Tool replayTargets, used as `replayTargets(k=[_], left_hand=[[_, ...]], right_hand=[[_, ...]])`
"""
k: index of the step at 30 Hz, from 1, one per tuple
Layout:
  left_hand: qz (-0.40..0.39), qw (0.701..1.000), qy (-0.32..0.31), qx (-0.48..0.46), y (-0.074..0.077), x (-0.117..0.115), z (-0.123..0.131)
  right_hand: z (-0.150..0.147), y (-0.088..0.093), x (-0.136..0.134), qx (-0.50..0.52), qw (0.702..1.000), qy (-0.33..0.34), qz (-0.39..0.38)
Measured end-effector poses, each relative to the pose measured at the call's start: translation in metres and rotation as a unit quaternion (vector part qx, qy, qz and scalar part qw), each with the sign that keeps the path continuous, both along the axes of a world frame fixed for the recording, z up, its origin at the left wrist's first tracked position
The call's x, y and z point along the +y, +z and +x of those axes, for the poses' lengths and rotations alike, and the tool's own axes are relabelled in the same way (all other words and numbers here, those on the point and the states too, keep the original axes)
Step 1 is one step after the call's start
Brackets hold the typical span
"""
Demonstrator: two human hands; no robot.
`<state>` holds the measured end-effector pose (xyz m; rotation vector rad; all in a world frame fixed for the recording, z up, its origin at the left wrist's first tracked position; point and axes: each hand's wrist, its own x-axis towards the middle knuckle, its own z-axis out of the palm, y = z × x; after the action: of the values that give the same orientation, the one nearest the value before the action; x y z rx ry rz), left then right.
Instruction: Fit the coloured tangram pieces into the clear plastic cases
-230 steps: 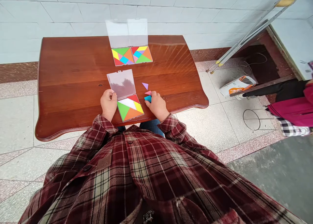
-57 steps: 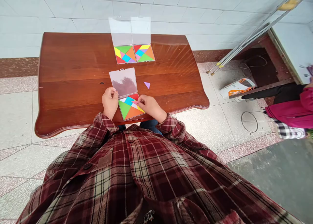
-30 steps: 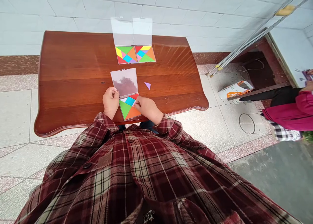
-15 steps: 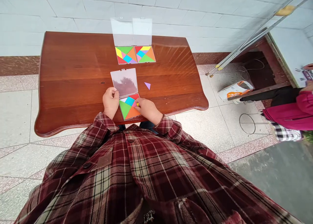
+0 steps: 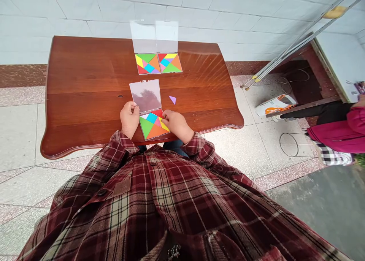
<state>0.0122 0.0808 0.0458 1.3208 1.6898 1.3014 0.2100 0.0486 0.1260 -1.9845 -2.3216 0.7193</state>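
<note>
**One knock could scatter the lot**

The right hand (image 5: 176, 125) lies over the right side of an open plastic case (image 5: 146, 139), its fingertips at the yellow tangram piece (image 5: 164, 123); whether they pinch it, I cannot tell. The left hand (image 5: 129, 119) has its fingers closed on the lower edge of the clear lid (image 5: 145, 96), so the hands stand apart, with the pieces mostly between them. A hard press on one piece could lift its neighbours out of the tight square, and a tug on the lid could swing the whole case. The small purple triangle (image 5: 172, 100) lies loose just beyond the case, where a careless plaid shirt sleeve (image 5: 199, 151) could sweep it away (thin pieces like that are easily lost on a patterned floor).

The polished wooden worktop (image 5: 85, 86) has a scalloped edge, and two more filled cases (image 5: 147, 63) sit at its far side, their lids reaching over the edge. Behind rises a white tiled wall (image 5: 85, 10). On the stone-tiled floor (image 5: 256, 147) stand a printed box (image 5: 275, 109) and a wire ring stand (image 5: 291, 144), and a co-worker's magenta sleeve (image 5: 333, 133) shows at the right.
</note>
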Motion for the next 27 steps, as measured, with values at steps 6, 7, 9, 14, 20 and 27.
replayTargets(k=[6,7,9,14,20,27], left_hand=[[0.002,1.0,-0.002,-0.004,-0.002,0.0,0.0],[-0.001,1.0,-0.001,-0.005,-0.002,0.0,0.0],[-0.004,1.0,0.001,-0.005,0.0,0.0,0.0],[-0.008,1.0,0.003,-0.001,0.004,-0.002,0.0],[-0.004,1.0,0.008,-0.001,0.003,-0.001,0.001],[-0.012,1.0,0.008,-0.015,0.004,-0.001,0.003]], right_hand=[[0.039,-0.007,0.031,-0.001,0.994,-0.096,0.047],[0.043,-0.011,0.037,-0.002,0.993,-0.103,0.052],[0.046,-0.017,0.05,-0.002,0.991,-0.116,0.063],[0.037,-0.026,0.08,-0.003,0.989,-0.133,0.07],[0.036,-0.024,0.103,-0.016,0.991,-0.129,0.019],[0.036,-0.017,0.085,0.043,0.991,-0.127,0.026]])
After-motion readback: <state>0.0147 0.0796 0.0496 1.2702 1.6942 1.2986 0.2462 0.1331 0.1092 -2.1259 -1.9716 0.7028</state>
